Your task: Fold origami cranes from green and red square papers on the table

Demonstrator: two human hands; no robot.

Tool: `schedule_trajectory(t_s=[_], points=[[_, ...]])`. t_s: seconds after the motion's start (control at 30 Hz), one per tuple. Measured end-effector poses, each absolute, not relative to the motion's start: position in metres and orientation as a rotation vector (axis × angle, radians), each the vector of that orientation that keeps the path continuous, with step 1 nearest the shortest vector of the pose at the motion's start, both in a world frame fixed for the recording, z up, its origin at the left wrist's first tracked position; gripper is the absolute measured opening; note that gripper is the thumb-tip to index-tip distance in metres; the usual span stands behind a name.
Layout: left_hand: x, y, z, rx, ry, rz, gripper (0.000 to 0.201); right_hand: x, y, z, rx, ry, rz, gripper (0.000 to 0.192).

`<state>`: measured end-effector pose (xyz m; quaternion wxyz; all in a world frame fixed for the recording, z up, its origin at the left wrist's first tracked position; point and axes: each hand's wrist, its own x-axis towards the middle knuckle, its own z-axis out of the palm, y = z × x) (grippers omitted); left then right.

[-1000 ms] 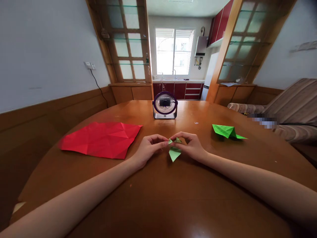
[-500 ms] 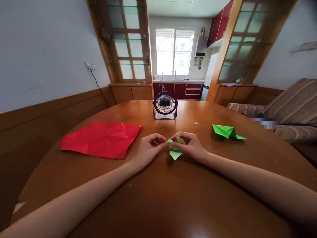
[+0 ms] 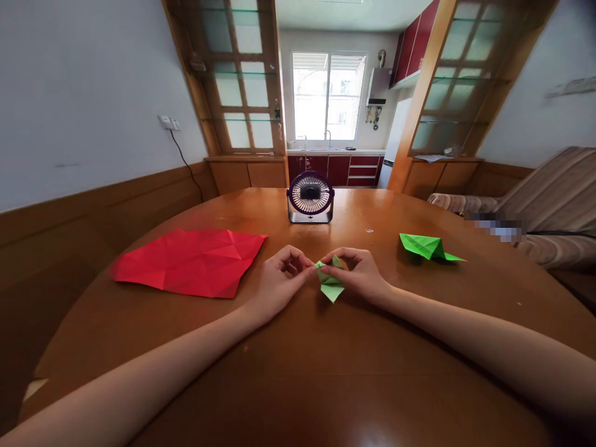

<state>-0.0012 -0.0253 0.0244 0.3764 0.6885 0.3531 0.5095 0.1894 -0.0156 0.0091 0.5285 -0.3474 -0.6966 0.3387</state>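
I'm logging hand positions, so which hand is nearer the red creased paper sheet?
Left. The left hand is just right of the red creased paper sheet; the right hand is farther right, beyond the left, holding the pale green folded paper.

Hands: two bare ones, a left hand (image 3: 284,276) and a right hand (image 3: 361,273). Pieces of paper: three, counted as one small pale green folded paper (image 3: 331,292), one bright green creased folded paper (image 3: 421,246) and one large red creased sheet (image 3: 195,264); two of the three are green. Fans: one, a round dark purple fan (image 3: 310,194) on a stand. Benches: one, a glossy brown wooden bench (image 3: 298,385). Windows: one white-framed window (image 3: 328,96). Seats: one beige-brown striped fabric armchair (image 3: 549,192). Wall-plugged cables: one thin black cable (image 3: 185,161).
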Motion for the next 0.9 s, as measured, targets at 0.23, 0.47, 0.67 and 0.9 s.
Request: schedule_trajectory(t_s=[0.23,0.47,0.67,0.9], points=[[-0.0017,-0.0223,0.0223,1.839,0.952,1.333,0.022,0.188,-0.0154,0.0081,-0.803,-1.635,0.868,0.021],[-0.0008,-0.0243,0.0214,1.884,0.972,1.324,0.02,0.1878,-0.0169,0.0091,-0.791,-1.654,0.869,0.022],[-0.0004,-0.0245,0.0208,1.91,0.97,1.347,0.018,0.1865,-0.0159,0.0086,-0.777,-1.597,0.887,0.023],[0.0,-0.025,0.0211,1.933,0.975,1.356,0.019,0.1843,-0.018,0.0121,-0.734,-1.542,0.944,0.031]])
